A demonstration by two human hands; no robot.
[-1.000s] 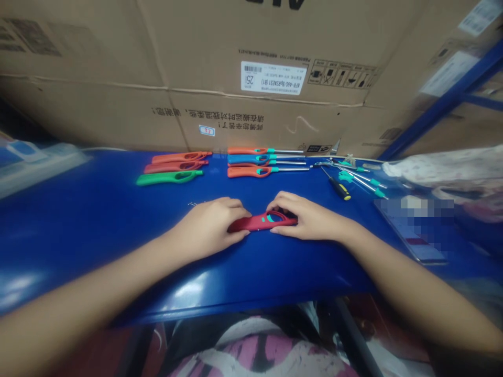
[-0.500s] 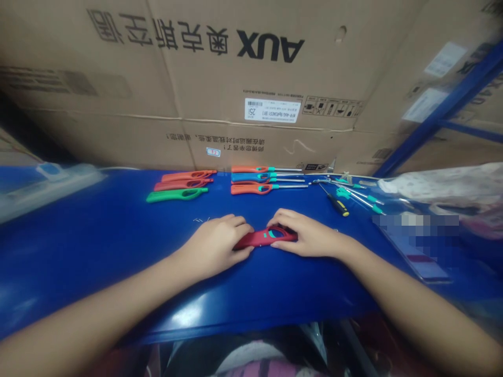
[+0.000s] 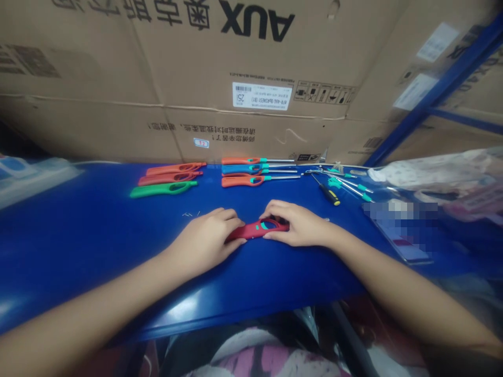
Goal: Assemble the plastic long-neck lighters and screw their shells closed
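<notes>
A red lighter handle [image 3: 251, 230] with a teal trigger lies across the middle of the view, gripped at both ends. My left hand [image 3: 214, 230] is closed round its left end. Round the trigger loop at the other end, the fingers of my right hand [image 3: 293, 224] are closed. Small screws [image 3: 189, 214] lie on the table just beyond my left hand. Farther back are an orange handle [image 3: 165, 169], a red handle [image 3: 157, 179] and a green handle [image 3: 157, 190]. Several lighters with metal tubes, among them an orange lighter [image 3: 239, 181], lie to their right.
On the blue table [image 3: 259, 283], a screwdriver [image 3: 329, 195] and several metal tubes with teal ends [image 3: 351, 188] lie at the back right. A phone [image 3: 396, 233] is beyond my right forearm. A big cardboard box [image 3: 196, 68] stands behind everything, with a blue metal post [image 3: 428, 99] at right.
The whole view has shifted, so the scene sits a little higher and farther left. Both hands keep the same hold on the red lighter handle.
</notes>
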